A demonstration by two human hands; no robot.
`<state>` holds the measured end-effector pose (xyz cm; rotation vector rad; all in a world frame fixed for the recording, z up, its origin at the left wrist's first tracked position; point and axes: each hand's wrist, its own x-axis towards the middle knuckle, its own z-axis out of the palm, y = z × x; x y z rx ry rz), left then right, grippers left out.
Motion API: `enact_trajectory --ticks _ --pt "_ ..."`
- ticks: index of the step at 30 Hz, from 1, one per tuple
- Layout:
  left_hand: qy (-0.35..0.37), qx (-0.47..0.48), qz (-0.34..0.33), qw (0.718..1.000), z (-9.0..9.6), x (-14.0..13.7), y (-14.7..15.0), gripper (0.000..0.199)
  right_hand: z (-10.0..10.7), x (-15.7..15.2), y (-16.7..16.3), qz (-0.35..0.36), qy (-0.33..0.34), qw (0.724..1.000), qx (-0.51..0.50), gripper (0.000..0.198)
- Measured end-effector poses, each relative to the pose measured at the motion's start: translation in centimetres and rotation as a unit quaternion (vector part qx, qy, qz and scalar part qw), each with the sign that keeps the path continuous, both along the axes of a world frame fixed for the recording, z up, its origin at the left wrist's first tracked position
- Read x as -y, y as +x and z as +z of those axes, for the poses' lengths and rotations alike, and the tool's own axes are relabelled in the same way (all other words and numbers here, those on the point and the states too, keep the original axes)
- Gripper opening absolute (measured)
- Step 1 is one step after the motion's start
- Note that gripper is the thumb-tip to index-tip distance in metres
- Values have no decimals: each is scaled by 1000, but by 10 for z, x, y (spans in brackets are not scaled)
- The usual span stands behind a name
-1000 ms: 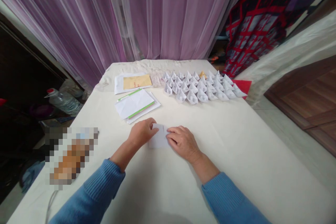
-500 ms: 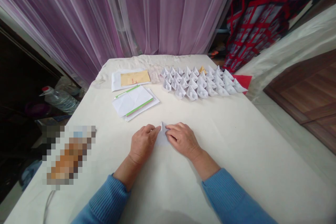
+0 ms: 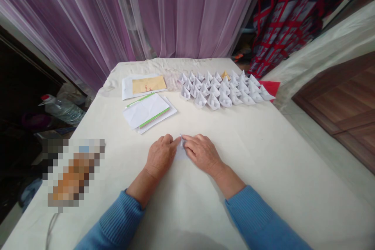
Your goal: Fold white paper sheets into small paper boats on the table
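A small folded piece of white paper (image 3: pixel 181 154) lies on the table in front of me, with its pointed top away from me. My left hand (image 3: pixel 161 154) grips its left side, thumb and forefinger close to the tip. From the other side, my right hand (image 3: pixel 202 153) holds the paper, its forefinger reaching to the same point. Both hands have curled fingers and rest on the tablecloth. The fingers cover the paper's side edges. Beyond them stand several rows of folded white paper boats (image 3: pixel 215 102), with one yellow boat (image 3: pixel 225 75) in the back row.
Left of the boats are a stack of white paper with green strips (image 3: pixel 148 110) and a tan envelope (image 3: pixel 149 84) on white sheets. A pixelated object (image 3: pixel 74 175) with a cable lies at the left edge. Something flat and red (image 3: pixel 272 86) shows behind the boats.
My right forefinger has moved left and up to the paper's tip, meeting the left fingers there. The view has shifted slightly; the boats and stacks stay in place.
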<state>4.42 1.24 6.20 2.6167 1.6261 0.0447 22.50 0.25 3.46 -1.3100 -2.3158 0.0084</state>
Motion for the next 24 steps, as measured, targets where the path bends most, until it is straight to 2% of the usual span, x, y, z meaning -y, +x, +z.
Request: enact_trajectory --ticks 7,13,17,24 --pt "5 0 -16 1000 4 2 0 31 0 1 0 -4 1 1000 14 10" --pt "54 36 -56 996 -10 1 -12 36 0 0 1 -4 -12 1000 7 9" --pt "63 8 -73 995 -13 1 -15 35 0 0 1 -5 -23 1000 15 8" --pt "62 -16 -63 996 -7 0 -10 28 1 0 1 -10 -41 999 6 12"
